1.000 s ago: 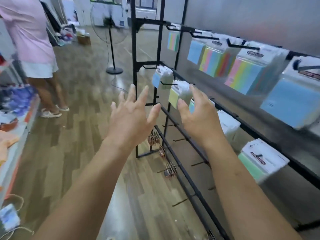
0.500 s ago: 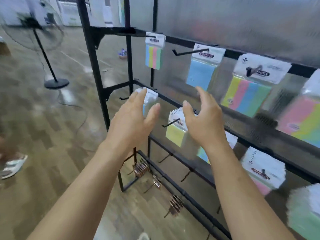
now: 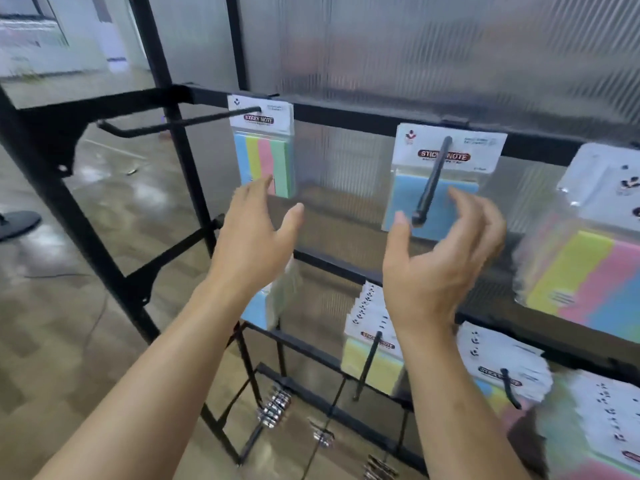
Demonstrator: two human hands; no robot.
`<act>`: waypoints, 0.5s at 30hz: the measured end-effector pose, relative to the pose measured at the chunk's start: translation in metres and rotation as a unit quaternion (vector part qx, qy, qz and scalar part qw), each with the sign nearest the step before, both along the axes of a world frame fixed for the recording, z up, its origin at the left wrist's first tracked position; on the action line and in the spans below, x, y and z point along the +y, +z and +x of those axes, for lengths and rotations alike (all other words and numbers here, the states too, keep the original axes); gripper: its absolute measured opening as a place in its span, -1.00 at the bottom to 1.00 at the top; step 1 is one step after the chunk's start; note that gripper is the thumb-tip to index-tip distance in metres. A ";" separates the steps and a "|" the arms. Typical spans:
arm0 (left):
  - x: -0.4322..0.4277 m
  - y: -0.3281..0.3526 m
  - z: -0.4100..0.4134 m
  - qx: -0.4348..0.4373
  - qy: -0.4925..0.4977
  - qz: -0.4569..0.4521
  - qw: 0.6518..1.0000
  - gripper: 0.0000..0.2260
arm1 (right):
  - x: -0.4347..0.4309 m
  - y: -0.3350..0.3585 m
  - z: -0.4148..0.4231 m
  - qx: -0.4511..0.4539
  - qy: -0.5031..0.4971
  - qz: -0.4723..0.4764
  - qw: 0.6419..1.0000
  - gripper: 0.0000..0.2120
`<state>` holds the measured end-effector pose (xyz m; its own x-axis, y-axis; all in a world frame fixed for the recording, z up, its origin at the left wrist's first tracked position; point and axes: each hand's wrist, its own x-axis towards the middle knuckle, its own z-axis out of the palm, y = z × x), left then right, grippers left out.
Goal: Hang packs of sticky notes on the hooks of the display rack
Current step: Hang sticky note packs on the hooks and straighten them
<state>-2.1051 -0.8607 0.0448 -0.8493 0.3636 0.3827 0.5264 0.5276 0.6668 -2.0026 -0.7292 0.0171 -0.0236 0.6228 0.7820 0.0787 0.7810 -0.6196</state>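
Observation:
A black display rack (image 3: 346,114) stands before a ribbed translucent wall. On its top rail a striped sticky-note pack (image 3: 265,157) hangs on a long hook (image 3: 173,124), and a blue pack (image 3: 440,181) hangs on a second hook (image 3: 431,181). My left hand (image 3: 252,237) is raised with straight fingers just below the striped pack and holds nothing. My right hand (image 3: 440,261) hovers with loosely curved fingers in front of the blue pack, beside the hook's tip, and is empty. More packs (image 3: 375,344) hang on the lower rail.
A thick multicoloured stack (image 3: 585,271) hangs at the right, with further stacks (image 3: 595,420) below it. Metal clips (image 3: 275,407) hang on the bottom hooks. A fan base (image 3: 19,223) sits on the wooden floor at the left.
The view has swung right and closer to the rack. Both hands have risen from the middle rail to the packs on the top rail, still holding nothing.

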 end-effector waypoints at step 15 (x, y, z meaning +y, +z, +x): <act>-0.003 0.010 -0.081 -0.160 -0.043 0.254 0.953 -0.56 | -0.020 0.015 -0.011 0.058 -0.034 -0.215 0.974 -0.46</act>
<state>-2.1864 -0.8635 0.0545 -0.9278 0.2731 0.2542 0.2795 0.0575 0.9584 -2.0133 -0.7492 0.0323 0.1028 0.8900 0.4441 0.0311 0.4434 -0.8958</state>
